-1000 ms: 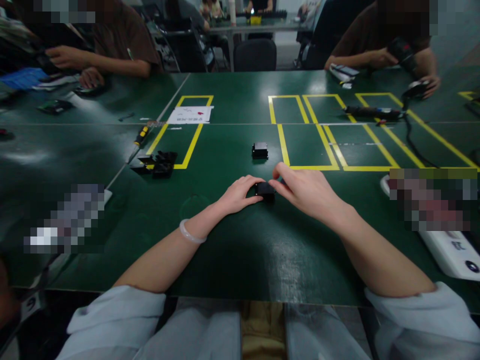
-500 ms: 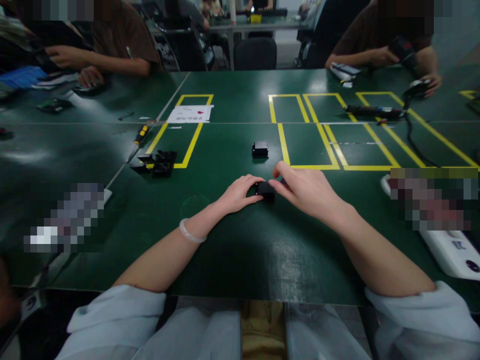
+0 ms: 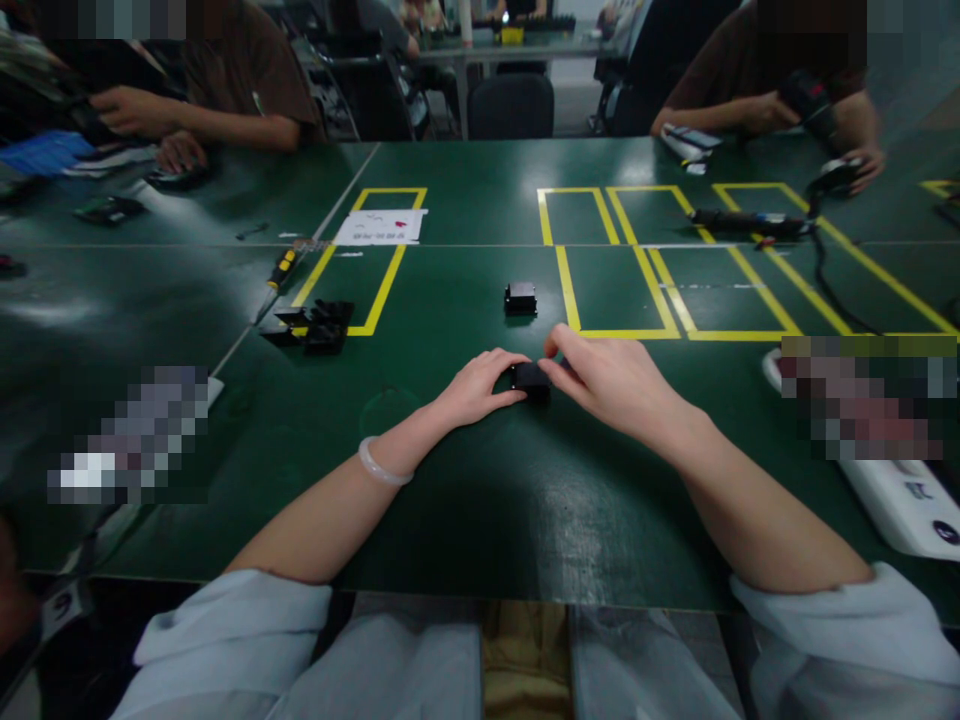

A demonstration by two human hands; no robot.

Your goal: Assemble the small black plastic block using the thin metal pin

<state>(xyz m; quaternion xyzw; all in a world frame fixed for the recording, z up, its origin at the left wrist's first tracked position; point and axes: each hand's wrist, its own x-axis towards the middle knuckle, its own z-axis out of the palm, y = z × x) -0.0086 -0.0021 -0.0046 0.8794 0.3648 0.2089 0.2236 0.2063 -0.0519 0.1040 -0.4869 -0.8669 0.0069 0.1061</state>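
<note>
A small black plastic part [image 3: 530, 380] rests on the green table [image 3: 480, 500] in front of me. My left hand [image 3: 476, 388] pinches its left side with thumb and fingers curled. From the right, my right hand [image 3: 607, 380] grips the same part, fingers bent over it. A second, similar black part [image 3: 520, 298] sits alone a little farther back, untouched.
A pile of black parts [image 3: 315, 326] lies at the left on a yellow taped outline, with a yellow-handled screwdriver [image 3: 281, 272] and a white paper [image 3: 381, 228] beyond. A white device [image 3: 900, 495] lies at the right. Other people work at the far edge, one with a black power tool [image 3: 806, 105].
</note>
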